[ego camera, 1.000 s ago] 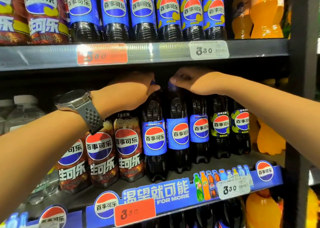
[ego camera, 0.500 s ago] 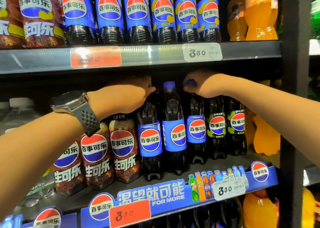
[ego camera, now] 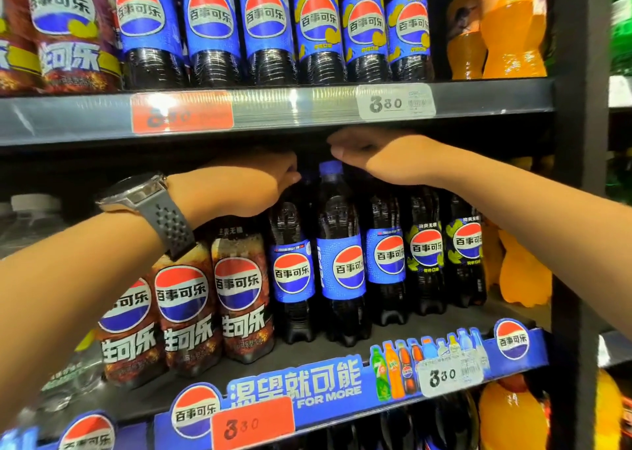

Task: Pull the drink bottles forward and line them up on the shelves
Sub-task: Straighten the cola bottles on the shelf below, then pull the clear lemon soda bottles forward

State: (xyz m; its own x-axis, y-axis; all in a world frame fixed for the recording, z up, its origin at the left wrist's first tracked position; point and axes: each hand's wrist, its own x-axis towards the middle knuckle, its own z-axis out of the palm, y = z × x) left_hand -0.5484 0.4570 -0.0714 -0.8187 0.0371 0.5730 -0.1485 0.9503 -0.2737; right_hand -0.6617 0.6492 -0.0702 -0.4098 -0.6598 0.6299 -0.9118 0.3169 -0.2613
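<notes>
Dark cola bottles stand in a row on the middle shelf (ego camera: 342,354). My left hand (ego camera: 246,184), with a watch on its wrist, grips the top of a blue-label cola bottle (ego camera: 292,271); its cap is hidden under my fingers. Right of it stands a second blue-label bottle (ego camera: 342,268), turned slightly, its blue cap free. My right hand (ego camera: 379,157) hovers just above that cap and over a third blue-label bottle (ego camera: 388,254), close under the upper shelf. Its fingers reach into the dark, so I cannot see whether they hold anything.
Brown-label cola bottles (ego camera: 239,289) stand to the left, lime-label ones (ego camera: 425,247) and orange drinks (ego camera: 519,271) to the right. The upper shelf edge (ego camera: 290,107) hangs low over the caps. A black upright (ego camera: 567,210) bounds the right side. Water bottles (ego camera: 30,217) stand far left.
My right hand let go of the third bottle's cap, rose and shifted left to hover over the middle bottle. My left hand kept its grip on the same bottle.
</notes>
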